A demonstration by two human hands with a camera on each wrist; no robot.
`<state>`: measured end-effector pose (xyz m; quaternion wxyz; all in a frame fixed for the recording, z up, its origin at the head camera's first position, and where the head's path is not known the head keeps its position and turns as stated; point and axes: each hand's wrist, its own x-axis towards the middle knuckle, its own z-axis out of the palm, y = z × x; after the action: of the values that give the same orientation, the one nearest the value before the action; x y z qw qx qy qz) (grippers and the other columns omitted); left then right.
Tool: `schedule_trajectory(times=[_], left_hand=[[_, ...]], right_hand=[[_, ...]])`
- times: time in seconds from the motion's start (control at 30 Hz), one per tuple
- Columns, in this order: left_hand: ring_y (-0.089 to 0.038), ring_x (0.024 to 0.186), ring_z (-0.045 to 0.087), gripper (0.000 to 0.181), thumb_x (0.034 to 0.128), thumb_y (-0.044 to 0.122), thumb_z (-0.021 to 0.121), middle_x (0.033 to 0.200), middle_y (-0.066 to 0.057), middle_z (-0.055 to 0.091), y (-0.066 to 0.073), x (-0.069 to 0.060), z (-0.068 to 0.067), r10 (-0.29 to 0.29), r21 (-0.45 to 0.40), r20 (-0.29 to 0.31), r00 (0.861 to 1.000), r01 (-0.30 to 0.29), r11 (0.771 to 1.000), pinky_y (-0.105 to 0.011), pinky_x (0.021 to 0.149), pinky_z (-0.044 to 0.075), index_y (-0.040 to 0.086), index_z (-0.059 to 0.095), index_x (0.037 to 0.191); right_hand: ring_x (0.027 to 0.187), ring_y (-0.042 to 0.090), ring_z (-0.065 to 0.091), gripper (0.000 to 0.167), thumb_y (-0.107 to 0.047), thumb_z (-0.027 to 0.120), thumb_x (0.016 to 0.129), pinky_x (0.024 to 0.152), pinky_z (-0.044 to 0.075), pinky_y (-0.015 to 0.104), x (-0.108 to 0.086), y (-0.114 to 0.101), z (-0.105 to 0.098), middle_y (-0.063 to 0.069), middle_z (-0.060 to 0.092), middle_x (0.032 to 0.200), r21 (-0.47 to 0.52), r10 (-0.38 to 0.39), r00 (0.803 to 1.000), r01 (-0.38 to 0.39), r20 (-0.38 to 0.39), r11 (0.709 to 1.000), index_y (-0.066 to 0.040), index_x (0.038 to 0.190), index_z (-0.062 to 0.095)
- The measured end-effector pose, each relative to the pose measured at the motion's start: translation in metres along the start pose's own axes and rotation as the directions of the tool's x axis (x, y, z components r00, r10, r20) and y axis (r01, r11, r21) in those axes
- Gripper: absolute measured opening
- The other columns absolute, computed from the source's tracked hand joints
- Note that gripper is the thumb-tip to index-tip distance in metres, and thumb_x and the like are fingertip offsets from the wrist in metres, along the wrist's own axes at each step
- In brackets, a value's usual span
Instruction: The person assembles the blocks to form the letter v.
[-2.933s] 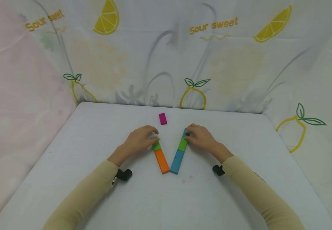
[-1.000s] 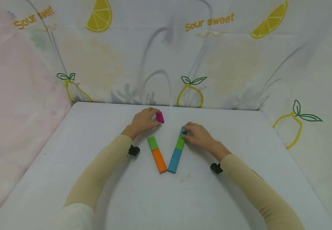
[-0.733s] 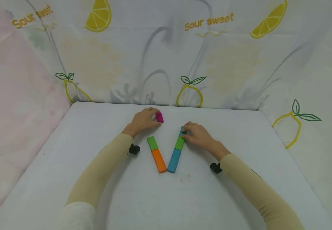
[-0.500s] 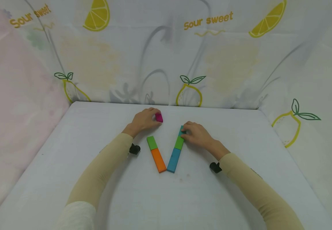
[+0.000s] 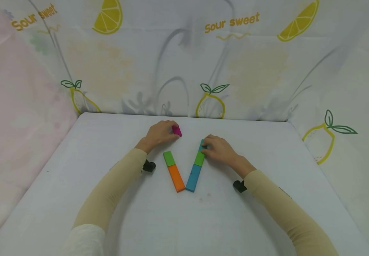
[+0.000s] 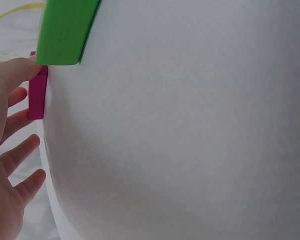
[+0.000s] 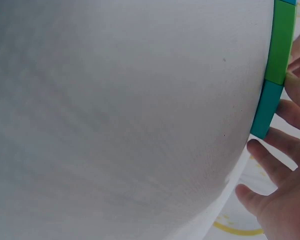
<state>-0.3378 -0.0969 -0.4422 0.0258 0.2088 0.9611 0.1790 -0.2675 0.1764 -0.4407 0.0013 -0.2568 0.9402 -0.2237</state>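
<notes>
In the head view my left hand (image 5: 160, 132) pinches a small magenta block (image 5: 176, 131) near the table's far edge. Its thumb and index finger are at the block (image 6: 37, 95) in the left wrist view, the other fingers spread. My right hand (image 5: 219, 149) holds the small blue block (image 5: 202, 143) at the far end of the right-hand row, thumb by its joint with a green block (image 5: 199, 159). A longer blue block (image 5: 193, 178) continues that row. On the left, another green block (image 5: 169, 158) meets an orange block (image 5: 176, 179). The two rows form a V.
The blocks lie on a white table (image 5: 158, 220). Behind it hangs a pale cloth (image 5: 171, 64) printed with lemons. A black wrist camera (image 5: 149, 166) sits under the left wrist and another wrist camera (image 5: 240, 186) under the right.
My left hand has left the far green block of the left row, moved forward to the magenta block and taken hold of it. My right hand has stayed at the right row.
</notes>
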Motion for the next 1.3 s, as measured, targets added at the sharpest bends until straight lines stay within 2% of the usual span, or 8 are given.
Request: schedule_trajectory(times=[0.27, 0.5, 0.7, 1.07, 1.3], left_hand=[[-0.024, 0.111, 0.056, 0.044, 0.0919, 0.041, 0.068, 0.122, -0.003, 0.065, 0.003, -0.004, 0.002, -0.005, -0.042, -0.007, 1.0, 0.005, 0.999, -0.045, 0.101, 0.049, 0.018, 0.06, 0.129], [-0.025, 0.113, 0.056, 0.046, 0.0915, 0.042, 0.068, 0.127, -0.004, 0.064, 0.005, -0.011, -0.004, -0.029, -0.057, -0.004, 1.0, 0.029, 0.998, -0.046, 0.102, 0.049, 0.019, 0.059, 0.13], [-0.024, 0.11, 0.056, 0.047, 0.0906, 0.043, 0.069, 0.124, -0.003, 0.064, 0.006, -0.019, -0.006, -0.041, -0.059, -0.004, 0.999, 0.041, 0.997, -0.045, 0.099, 0.051, 0.019, 0.06, 0.13], [-0.022, 0.11, 0.056, 0.046, 0.0895, 0.045, 0.069, 0.122, 0.0, 0.065, 0.0, -0.028, -0.008, -0.027, -0.042, -0.024, 0.999, 0.026, 0.999, -0.044, 0.097, 0.052, 0.021, 0.061, 0.128], [-0.023, 0.107, 0.057, 0.043, 0.0894, 0.044, 0.07, 0.118, 0.0, 0.066, 0.003, -0.039, -0.015, -0.013, -0.05, -0.032, 0.999, 0.012, 0.999, -0.044, 0.094, 0.052, 0.02, 0.063, 0.124]], right_hand=[[0.11, 0.027, 0.064, 0.022, -0.022, 0.071, 0.092, 0.098, 0.05, 0.045, 0.0, 0.001, 0.001, 0.008, 0.068, 0.118, 0.008, -0.006, 1.0, 0.006, -0.002, 1.0, -0.006, 0.108, 0.072], [0.111, 0.027, 0.064, 0.023, -0.022, 0.071, 0.092, 0.099, 0.05, 0.044, 0.0, -0.002, -0.001, 0.009, 0.068, 0.119, 0.008, 0.014, 1.0, -0.014, 0.009, 1.0, -0.006, 0.108, 0.072], [0.111, 0.028, 0.064, 0.023, -0.022, 0.071, 0.092, 0.099, 0.05, 0.045, 0.0, -0.003, -0.003, 0.01, 0.068, 0.119, 0.008, 0.014, 1.0, -0.014, 0.012, 1.0, -0.005, 0.108, 0.072], [0.111, 0.028, 0.064, 0.023, -0.022, 0.071, 0.092, 0.099, 0.05, 0.046, 0.0, -0.001, -0.001, 0.01, 0.068, 0.119, 0.011, 0.013, 1.0, -0.013, 0.009, 1.0, -0.006, 0.109, 0.072], [0.112, 0.028, 0.064, 0.023, -0.022, 0.071, 0.091, 0.1, 0.05, 0.045, 0.0, -0.001, -0.001, 0.009, 0.068, 0.12, 0.015, 0.015, 1.0, -0.015, 0.007, 1.0, -0.006, 0.108, 0.072]])
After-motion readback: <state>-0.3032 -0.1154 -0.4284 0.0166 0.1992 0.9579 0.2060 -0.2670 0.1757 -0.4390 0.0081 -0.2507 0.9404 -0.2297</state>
